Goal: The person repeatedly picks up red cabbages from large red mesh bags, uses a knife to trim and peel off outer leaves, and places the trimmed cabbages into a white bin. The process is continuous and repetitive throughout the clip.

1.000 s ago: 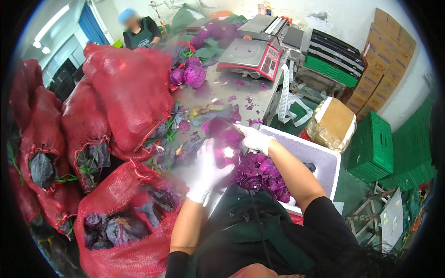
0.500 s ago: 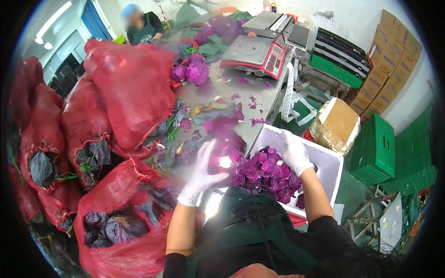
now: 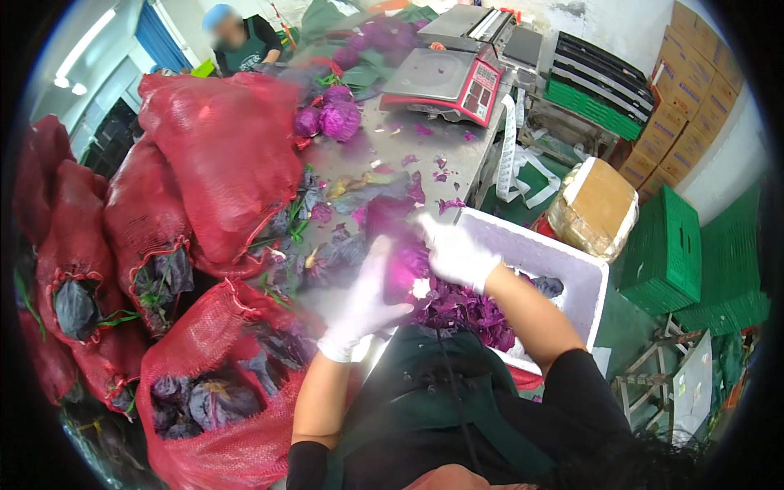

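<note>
A red cabbage with a pale cut stem is held over the table's near edge, beside the white foam box. My left hand, in a white glove, grips its left side, thumb toward the stem. My gloved right hand is at the cabbage's upper right, fingers drawn in against the leaves and somewhat blurred. Loose purple cabbage leaves fill the near left part of the box, below my right forearm. A dark greyish leaf lies farther right inside it.
Red mesh sacks of cabbages crowd the left; one open sack is close by. Leaf scraps and whole cabbages lie on the metal table. A red scale stands farther back. Green crates stand right. Another person is behind the sacks.
My right hand has moved left, from over the foam box to the cabbage. My left hand has stayed on the cabbage, with its fingers closer in. The dark leaf in the box now shows.
</note>
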A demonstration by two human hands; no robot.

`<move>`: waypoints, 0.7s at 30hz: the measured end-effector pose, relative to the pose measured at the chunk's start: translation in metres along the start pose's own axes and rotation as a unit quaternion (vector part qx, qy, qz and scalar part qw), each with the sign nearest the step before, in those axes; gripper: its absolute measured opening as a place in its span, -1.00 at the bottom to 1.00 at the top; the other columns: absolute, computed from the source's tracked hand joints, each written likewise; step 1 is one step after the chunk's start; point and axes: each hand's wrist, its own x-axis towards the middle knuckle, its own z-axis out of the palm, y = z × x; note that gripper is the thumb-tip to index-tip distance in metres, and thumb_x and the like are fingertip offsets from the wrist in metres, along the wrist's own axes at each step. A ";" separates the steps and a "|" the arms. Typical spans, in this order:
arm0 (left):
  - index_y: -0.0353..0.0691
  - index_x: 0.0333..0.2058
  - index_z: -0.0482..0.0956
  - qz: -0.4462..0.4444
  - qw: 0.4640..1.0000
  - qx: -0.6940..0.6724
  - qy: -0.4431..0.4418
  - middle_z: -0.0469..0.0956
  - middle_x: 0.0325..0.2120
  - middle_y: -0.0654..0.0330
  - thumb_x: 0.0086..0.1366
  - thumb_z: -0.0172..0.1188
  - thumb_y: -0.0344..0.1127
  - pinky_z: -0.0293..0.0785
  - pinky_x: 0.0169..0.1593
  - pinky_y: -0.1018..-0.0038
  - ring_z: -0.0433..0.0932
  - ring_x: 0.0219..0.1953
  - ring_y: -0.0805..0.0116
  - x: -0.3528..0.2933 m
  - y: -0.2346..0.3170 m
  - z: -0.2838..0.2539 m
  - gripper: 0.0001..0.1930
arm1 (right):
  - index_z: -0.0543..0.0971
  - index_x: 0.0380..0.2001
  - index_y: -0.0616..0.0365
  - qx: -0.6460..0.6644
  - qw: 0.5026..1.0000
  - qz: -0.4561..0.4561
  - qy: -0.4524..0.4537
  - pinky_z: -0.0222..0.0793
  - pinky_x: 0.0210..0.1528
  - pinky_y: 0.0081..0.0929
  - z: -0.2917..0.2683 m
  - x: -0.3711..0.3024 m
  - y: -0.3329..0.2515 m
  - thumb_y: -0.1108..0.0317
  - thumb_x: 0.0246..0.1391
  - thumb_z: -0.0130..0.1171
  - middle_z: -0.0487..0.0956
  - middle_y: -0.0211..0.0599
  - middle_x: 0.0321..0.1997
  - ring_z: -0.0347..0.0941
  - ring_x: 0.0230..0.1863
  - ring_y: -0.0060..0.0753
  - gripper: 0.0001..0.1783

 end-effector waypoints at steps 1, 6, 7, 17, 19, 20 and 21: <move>-0.31 0.45 -0.07 -0.005 1.000 0.002 -0.012 -0.04 0.46 -0.15 -0.16 0.60 -0.34 -0.06 0.52 0.24 -0.04 0.50 -0.04 0.001 0.004 0.002 0.25 | 0.17 0.40 0.21 0.026 0.998 0.035 -0.041 0.54 0.02 -0.06 -0.025 0.007 -0.005 0.47 0.06 0.03 0.51 0.33 0.12 0.61 -0.05 0.21 -0.22; -0.15 0.44 0.06 0.027 0.999 -0.002 -0.027 -0.03 0.45 -0.08 -0.19 0.58 -0.43 0.03 0.49 0.19 -0.01 0.49 -0.06 0.004 0.008 0.000 0.19 | 0.36 0.27 0.28 0.174 0.977 0.077 -0.098 0.43 0.11 -0.25 -0.064 -0.003 -0.028 0.26 0.07 0.25 0.56 0.16 0.05 0.52 0.06 -0.08 -0.30; -0.11 0.43 0.10 0.038 0.998 0.010 -0.044 -0.03 0.45 -0.07 -0.18 0.57 -0.46 0.05 0.48 0.18 0.00 0.49 -0.07 0.008 0.011 -0.005 0.17 | 0.42 0.22 0.26 0.199 0.977 0.071 -0.035 0.43 0.03 -0.27 -0.046 0.003 -0.011 0.25 0.07 0.28 0.58 0.08 -0.03 0.51 -0.04 -0.15 -0.34; -0.15 0.42 0.08 -0.052 0.994 -0.059 0.077 0.05 0.38 -0.02 -0.21 0.66 -0.08 -0.03 0.50 0.16 0.04 0.45 0.00 -0.050 -0.032 -0.018 0.24 | 0.49 0.12 0.05 0.002 0.944 0.117 0.310 0.51 0.05 -0.17 0.013 -0.013 0.075 0.36 0.02 0.35 0.64 -0.01 -0.06 0.60 -0.02 0.08 -0.46; -0.14 0.41 0.13 -0.058 0.993 -0.070 0.073 0.07 0.36 -0.02 -0.23 0.66 -0.08 0.00 0.49 0.17 0.06 0.44 0.01 -0.049 -0.027 -0.015 0.22 | 0.37 0.24 0.08 0.064 0.954 0.045 0.289 0.50 0.09 -0.17 0.017 -0.036 0.031 0.20 0.04 0.38 0.59 0.05 0.04 0.60 0.00 0.11 -0.29; -0.13 0.40 0.15 -0.059 0.993 -0.073 0.073 0.08 0.35 -0.01 -0.23 0.66 -0.08 0.01 0.49 0.17 0.06 0.44 0.02 -0.046 -0.023 -0.014 0.21 | 0.30 0.31 0.11 0.127 0.961 0.007 0.246 0.50 0.11 -0.15 0.027 -0.044 0.016 0.07 0.06 0.39 0.56 0.10 0.13 0.60 0.01 0.14 -0.18; -0.12 0.39 0.20 -0.065 0.995 -0.054 0.060 0.10 0.34 -0.02 -0.24 0.64 -0.11 0.06 0.47 0.15 0.09 0.43 0.00 -0.041 -0.017 -0.014 0.17 | 0.27 0.34 0.14 0.163 0.978 0.050 0.121 0.49 0.14 -0.16 0.027 -0.049 -0.003 -0.05 0.03 0.39 0.56 0.15 0.11 0.59 0.04 0.15 -0.09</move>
